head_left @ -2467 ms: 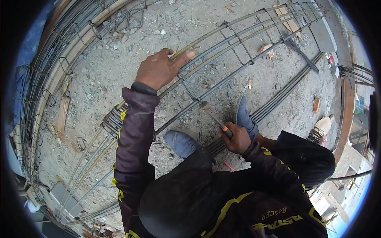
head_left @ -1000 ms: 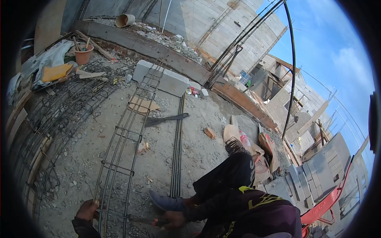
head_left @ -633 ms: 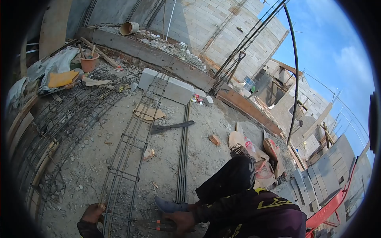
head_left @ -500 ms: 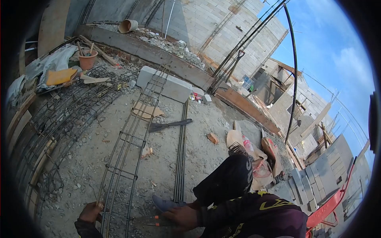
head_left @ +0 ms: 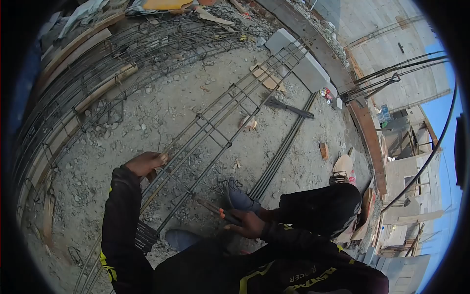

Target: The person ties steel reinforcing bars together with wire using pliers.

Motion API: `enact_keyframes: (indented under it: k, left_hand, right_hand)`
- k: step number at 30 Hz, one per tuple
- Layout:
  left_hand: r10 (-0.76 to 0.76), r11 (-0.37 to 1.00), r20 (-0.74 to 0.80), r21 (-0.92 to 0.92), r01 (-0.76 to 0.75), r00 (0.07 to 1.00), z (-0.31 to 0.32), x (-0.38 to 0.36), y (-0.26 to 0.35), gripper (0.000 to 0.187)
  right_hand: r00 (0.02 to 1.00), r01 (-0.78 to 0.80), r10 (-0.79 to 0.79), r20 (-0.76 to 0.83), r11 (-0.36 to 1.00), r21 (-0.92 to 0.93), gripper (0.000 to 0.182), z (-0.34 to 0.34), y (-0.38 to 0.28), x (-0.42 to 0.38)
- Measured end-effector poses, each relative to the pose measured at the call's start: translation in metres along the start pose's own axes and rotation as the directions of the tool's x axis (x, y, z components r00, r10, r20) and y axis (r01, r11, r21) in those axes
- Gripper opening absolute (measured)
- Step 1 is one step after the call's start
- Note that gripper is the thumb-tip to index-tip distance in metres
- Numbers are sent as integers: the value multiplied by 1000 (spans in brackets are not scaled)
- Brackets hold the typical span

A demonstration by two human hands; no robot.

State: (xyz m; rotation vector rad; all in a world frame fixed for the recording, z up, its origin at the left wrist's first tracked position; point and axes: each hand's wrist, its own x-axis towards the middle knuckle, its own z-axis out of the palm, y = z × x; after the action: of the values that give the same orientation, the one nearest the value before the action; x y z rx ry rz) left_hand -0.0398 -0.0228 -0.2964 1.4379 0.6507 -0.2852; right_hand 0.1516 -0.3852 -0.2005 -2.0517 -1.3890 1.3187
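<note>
The long, open cage of grey steel rebar with square ties (head_left: 214, 128) is laid diagonally, its long axis running from near left to far right. Its left edge bar is grasped by the left hand (head_left: 144, 165); it lies ahead and to the left of the right hand (head_left: 250, 224), in which steel pincers with orange-and-black handles (head_left: 212, 206) are clasped, their tip near the right edge bar. Stacked dark steel stirrups (head_left: 146, 236) are bunched at the near end; a grey shoe (head_left: 240, 196) is set between the cage and a bundle of straight rods (head_left: 289, 147) at right.

Left hand (head_left: 147, 165) on the rebar cage (head_left: 213, 122), pincers (head_left: 210, 206) in the right hand (head_left: 248, 224).
</note>
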Motion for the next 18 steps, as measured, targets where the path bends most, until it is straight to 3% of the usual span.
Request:
enact_keyframes:
  k: [5,6,9,11,12,13,14,16,17,18]
  left_hand:
    - [23,997,38,-78,-20,999,3,1,-2,93]
    - [11,997,39,-73,-8,999,2,3,-4,94]
    - [12,998,48,-68,-9,999,2,6,-7,92]
    - [62,994,42,-98,-57,997,3,4,-7,86]
    - [34,997,54,-68,-30,998,3,1,4,85]
    - [81,994,120,-87,-71,989,0,2,5,89]
    - [71,995,67,-74,-66,995,-1,8,-4,82]
    - [136,988,15,-79,-134,991,-6,15,-23,94]
    - [69,996,-33,-51,-71,997,-6,11,-19,100]
    - [60,996,-27,-62,-62,998,-4,7,-10,100]
  right_hand:
    - [999,33,-33,-33,999,-6,56,5,9,6]
    - [989,121,-122,-81,992,-20,52,10,18,8]
    - [973,190,-186,-135,982,14,54,18,26,11]
    - [996,76,-76,-47,997,6,61,13,24,8]
    - [995,91,-90,-38,996,11,63,14,28,7]
    - [974,185,-186,-127,983,-15,63,23,44,6]
    - [994,99,-97,-49,995,30,64,19,37,6]
    - [999,36,-35,-10,997,68,66,10,19,3]
    - [997,-19,11,77,995,101,67,7,14,3]
    - [999,30,-34,29,994,105,66,11,20,4]
